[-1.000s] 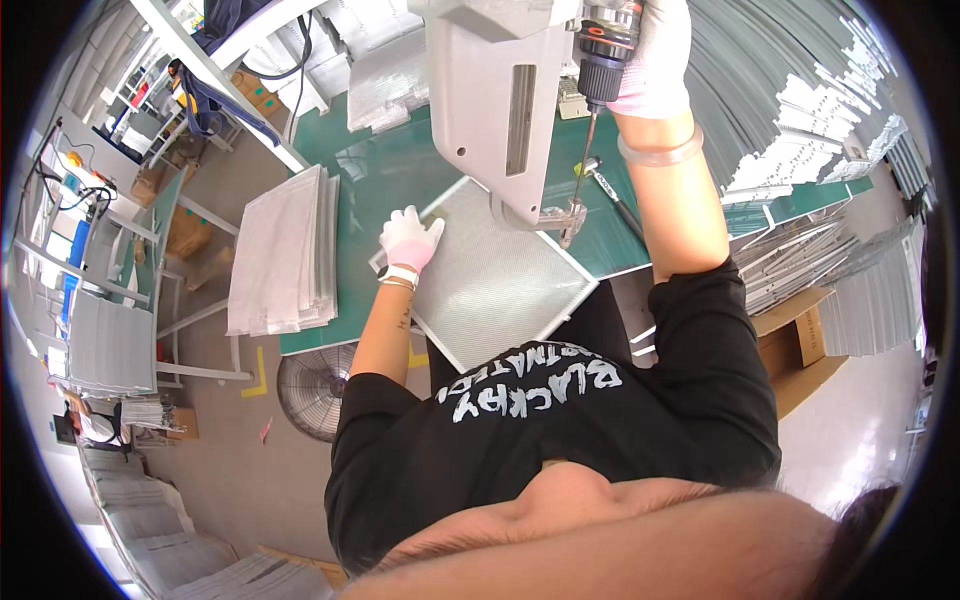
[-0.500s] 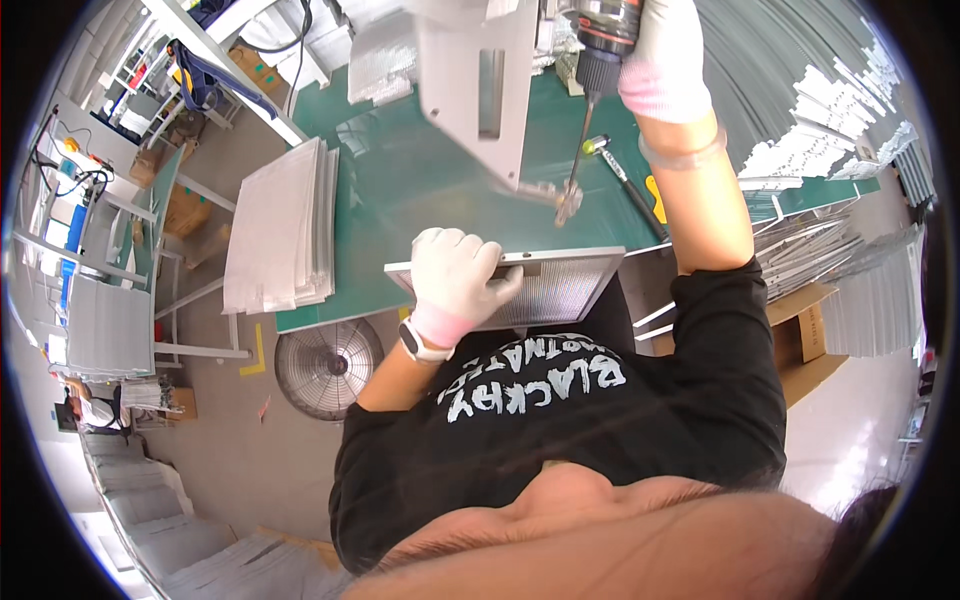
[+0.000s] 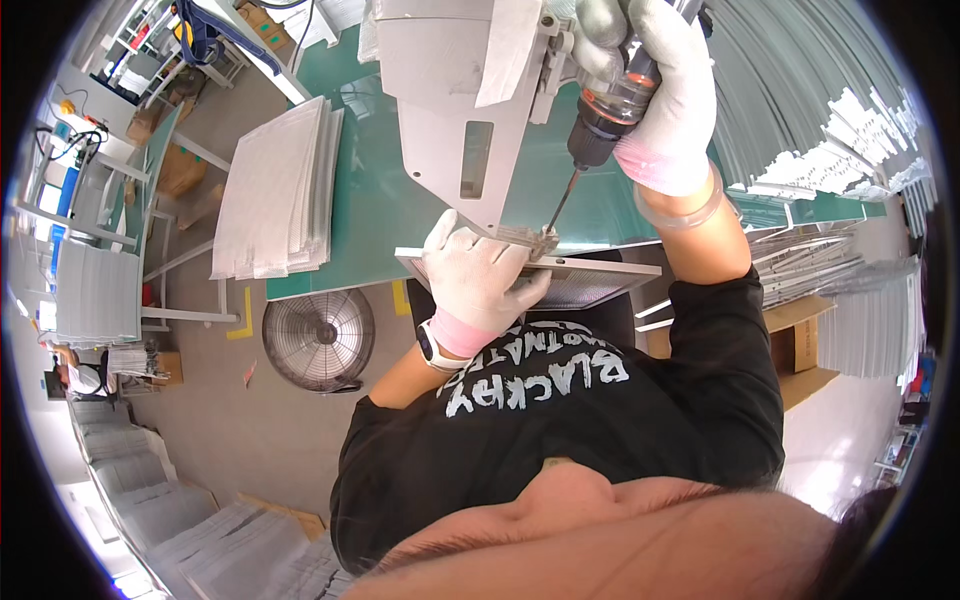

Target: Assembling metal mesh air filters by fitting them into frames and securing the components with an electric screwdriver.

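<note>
My gloved left hand [image 3: 475, 272] is closed over the near-side edge of a flat metal-framed panel [image 3: 605, 285], thumb along its top rim. The panel has a fine silvery mesh face and is tilted against my body at the bench edge. In my gloved right hand [image 3: 672, 100] is a power screwdriver [image 3: 598, 130], black with an orange ring, pointing down and to the left. Its long bit [image 3: 564, 205] ends at a small metal nozzle [image 3: 540, 240] right by the panel's upper rim. A grey machine housing [image 3: 445, 130] stands just left of the screwdriver.
A stack of white-wrapped panels [image 3: 275, 190] lies on the left of the green bench [image 3: 370, 225]. Below it a round floor fan [image 3: 320, 338] stands. Many grey strips [image 3: 800, 90] are piled at the right, with an open cardboard box [image 3: 800, 350] lower down.
The screwdriver and my right hand have come down toward me, bringing the bit and nozzle to the panel's rim. My left hand and the panel have shifted right.
</note>
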A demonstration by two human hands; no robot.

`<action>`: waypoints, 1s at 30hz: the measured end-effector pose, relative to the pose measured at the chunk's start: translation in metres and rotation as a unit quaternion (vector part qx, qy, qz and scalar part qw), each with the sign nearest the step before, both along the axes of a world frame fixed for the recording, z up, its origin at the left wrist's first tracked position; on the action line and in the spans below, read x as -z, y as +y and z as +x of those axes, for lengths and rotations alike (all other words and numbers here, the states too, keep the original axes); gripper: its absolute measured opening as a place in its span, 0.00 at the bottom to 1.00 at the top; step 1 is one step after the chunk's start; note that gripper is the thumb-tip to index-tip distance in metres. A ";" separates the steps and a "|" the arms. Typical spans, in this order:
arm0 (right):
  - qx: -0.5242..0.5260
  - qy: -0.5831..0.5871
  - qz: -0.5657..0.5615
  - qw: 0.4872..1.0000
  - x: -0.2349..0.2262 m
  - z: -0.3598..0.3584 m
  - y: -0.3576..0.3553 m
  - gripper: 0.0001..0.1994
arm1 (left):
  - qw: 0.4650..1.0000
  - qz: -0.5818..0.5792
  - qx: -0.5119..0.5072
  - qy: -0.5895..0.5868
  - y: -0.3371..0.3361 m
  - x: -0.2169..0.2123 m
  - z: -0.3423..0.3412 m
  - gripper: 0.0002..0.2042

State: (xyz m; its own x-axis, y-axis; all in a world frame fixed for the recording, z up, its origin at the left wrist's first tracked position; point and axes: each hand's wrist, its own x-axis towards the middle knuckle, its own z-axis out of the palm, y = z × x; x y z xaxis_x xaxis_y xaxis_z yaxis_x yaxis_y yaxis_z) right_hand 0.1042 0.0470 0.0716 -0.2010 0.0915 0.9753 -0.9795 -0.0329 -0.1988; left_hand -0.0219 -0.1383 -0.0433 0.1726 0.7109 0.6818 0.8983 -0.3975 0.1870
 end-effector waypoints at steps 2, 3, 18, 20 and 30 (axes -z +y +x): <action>0.181 -0.196 -0.199 0.943 -0.002 0.023 -0.038 0.12 | 1.000 -0.018 -0.014 0.003 -0.003 0.001 -0.002 0.11; 0.254 -0.218 -0.224 0.915 0.004 0.026 -0.047 0.10 | 1.000 -0.016 -0.008 0.003 -0.001 0.001 0.000 0.11; 0.221 -0.226 -0.244 0.917 0.038 0.032 -0.072 0.29 | 0.992 -0.114 0.045 -0.032 0.007 -0.005 0.010 0.14; 0.233 -0.231 -0.246 0.912 0.039 0.032 -0.074 0.30 | 0.993 -0.070 0.070 -0.067 0.006 0.001 0.008 0.17; 0.196 -0.225 -0.259 0.919 0.020 0.022 -0.068 0.26 | 0.996 -0.076 0.047 -0.025 0.009 -0.008 0.007 0.17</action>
State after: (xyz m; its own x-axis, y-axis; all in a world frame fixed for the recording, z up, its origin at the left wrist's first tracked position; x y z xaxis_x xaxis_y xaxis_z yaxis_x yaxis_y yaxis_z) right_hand 0.1261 -0.0206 0.0514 -0.4262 0.6714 0.6063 -0.7589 0.0994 -0.6435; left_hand -0.0152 -0.1290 -0.0353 0.2120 0.7884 0.5775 0.8465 -0.4435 0.2947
